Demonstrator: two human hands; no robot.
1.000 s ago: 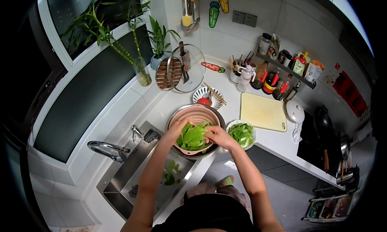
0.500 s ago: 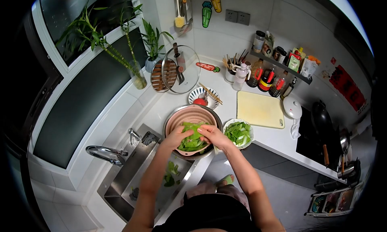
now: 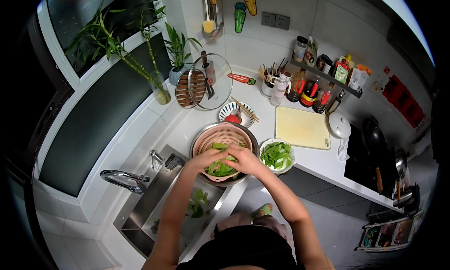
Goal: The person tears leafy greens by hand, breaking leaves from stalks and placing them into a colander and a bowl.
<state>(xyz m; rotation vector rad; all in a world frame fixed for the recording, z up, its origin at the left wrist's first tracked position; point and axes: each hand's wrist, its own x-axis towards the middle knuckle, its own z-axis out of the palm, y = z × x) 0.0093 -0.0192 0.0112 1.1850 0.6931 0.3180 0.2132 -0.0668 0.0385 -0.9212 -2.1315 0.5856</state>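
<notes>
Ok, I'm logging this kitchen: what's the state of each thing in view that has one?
Left hand: fingers bent, grip unclear
Right hand: fingers bent, grip unclear
Pink colander: set inside the metal bowl
Leafy greens: in the colander, partly hidden
White bowl: filled with cut greens
Cutting board: lying flat
Glass lid: standing on edge
Sink: leaf scraps inside
Faucet: no water seen running
Chopsticks: resting across the striped plate

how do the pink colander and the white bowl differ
The pink colander is larger and perforated; the white bowl is smaller, with no holes visible. The colander sits inside a metal basin; the bowl stands beside that basin. Both hold green leaves.
</notes>
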